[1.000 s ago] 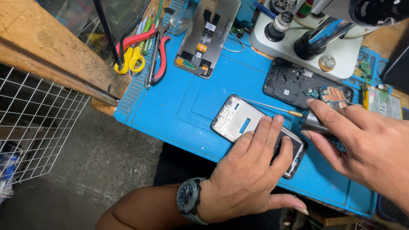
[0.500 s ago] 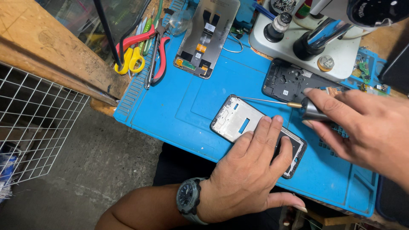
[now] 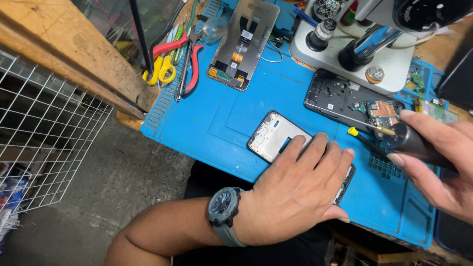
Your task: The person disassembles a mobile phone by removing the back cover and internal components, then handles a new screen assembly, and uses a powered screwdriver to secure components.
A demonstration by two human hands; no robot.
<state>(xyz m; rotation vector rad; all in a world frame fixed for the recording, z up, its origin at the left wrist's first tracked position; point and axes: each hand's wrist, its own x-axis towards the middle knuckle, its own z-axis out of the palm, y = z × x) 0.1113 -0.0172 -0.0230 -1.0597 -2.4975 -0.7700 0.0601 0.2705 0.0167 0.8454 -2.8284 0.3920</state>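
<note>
Phone frame lies near front edge of blue mat, left hand flat on it. Right hand grips dark screwdriver. Tip may slip, scratch open phone nearby.

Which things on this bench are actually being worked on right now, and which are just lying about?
In hand:
- phone frame under the left hand
- dark screwdriver in the right hand

Lying about:
- opened phone body
- screen panel
- yellow scissors
- red pliers
- microscope base
</note>
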